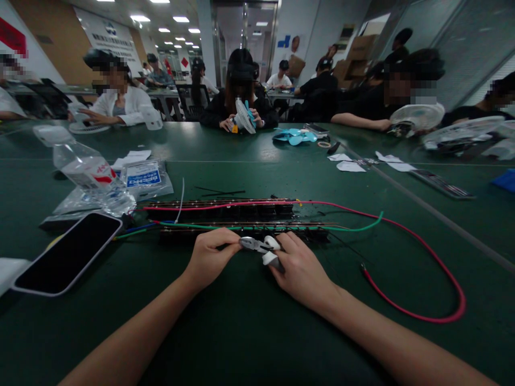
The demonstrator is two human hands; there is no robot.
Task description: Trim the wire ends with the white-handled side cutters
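My right hand (301,271) is closed around the white handles of a pair of pliers (254,245), whose metal jaws point left. My left hand (211,257) is pinched at the jaw tips; whatever lies between its fingers is too small to make out. Just beyond both hands lie two long black strips with metal rods, a rear strip (217,213) and a front strip (173,235). A red wire (462,300) runs along the rear strip and loops round to the right. A green wire (364,229) follows the front strip. A white cable tie (182,198) stands up at the left.
On the left are a phone (70,254), a clear plastic bottle (86,171) and a plastic bag with a blue label (147,174). Blue fan blades (295,136) lie across the table. Several people sit opposite, some handling fan parts.
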